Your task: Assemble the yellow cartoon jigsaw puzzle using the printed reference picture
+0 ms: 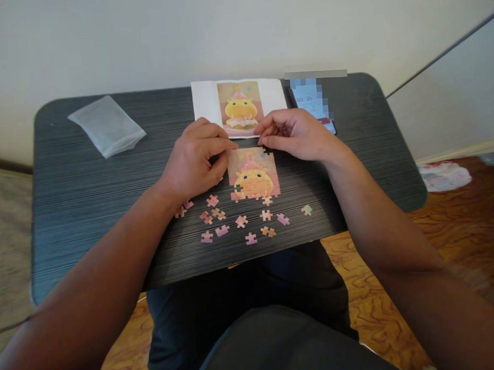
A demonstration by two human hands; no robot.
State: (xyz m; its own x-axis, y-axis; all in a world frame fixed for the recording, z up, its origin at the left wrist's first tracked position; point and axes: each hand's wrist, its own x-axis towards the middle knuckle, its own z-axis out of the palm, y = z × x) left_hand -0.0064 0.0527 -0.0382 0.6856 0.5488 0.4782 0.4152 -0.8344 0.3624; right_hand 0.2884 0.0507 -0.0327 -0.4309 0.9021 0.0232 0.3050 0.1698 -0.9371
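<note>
A partly assembled jigsaw puzzle (252,171) lies on the dark table, showing a yellow cartoon animal in a pink party hat. Gaps show at its upper right corner and lower left, and its bottom edge is uneven. My left hand (198,157) rests at its left side, index fingertip at the top left corner, thumb apart below. My right hand (296,132) is at the upper right corner, thumb and fingertips drawn together; whatever they hold is too small to make out. Several loose puzzle pieces (241,222) lie scattered below the puzzle, a few partly beside my left wrist.
Behind the puzzle lies a white sheet (204,101) with a printed picture of the same animal. A phone (309,99) showing a timer is right of it. On the left lies a translucent bag (108,129). The black table (86,199) stands against a wall.
</note>
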